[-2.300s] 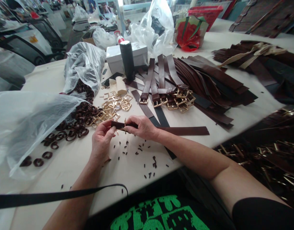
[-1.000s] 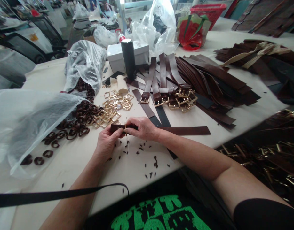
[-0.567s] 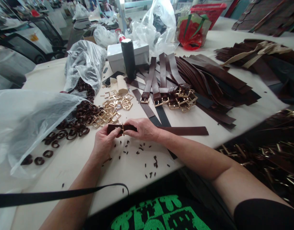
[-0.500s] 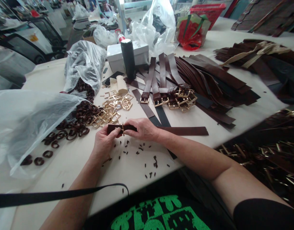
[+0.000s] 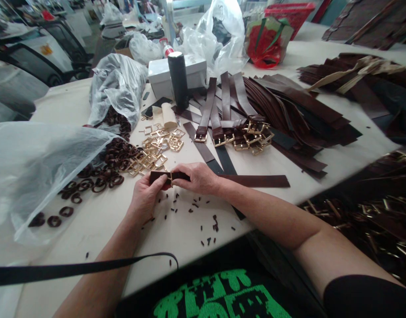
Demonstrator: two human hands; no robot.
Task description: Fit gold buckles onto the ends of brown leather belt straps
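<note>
A dark brown leather belt strap (image 5: 259, 180) runs across the table beneath my right wrist. Its left end is pinched by my left hand (image 5: 148, 191), thumb on top. My right hand (image 5: 198, 178) grips the same strap just right of a gold buckle (image 5: 171, 177), which sits on the strap between my two thumbs. Fingers partly cover the buckle, so its prong is hard to make out. Beyond my hands lie loose gold buckles (image 5: 149, 157) in a heap, with brown leather loops (image 5: 115, 152) to their left. Small dark scraps (image 5: 195, 205) are scattered nearer me.
Belts with buckles (image 5: 211, 110) and stacked straps (image 5: 295, 106) lie at the back right. A black bottle (image 5: 178, 79) stands before a white box (image 5: 196, 70). Plastic bags (image 5: 50, 168) cover the left side. A black cord (image 5: 90, 267) crosses the lower left.
Both hands keep hold of the strap in nearly the same place. The left thumb has shifted slightly beside the buckle; the whole view has moved a little.
</note>
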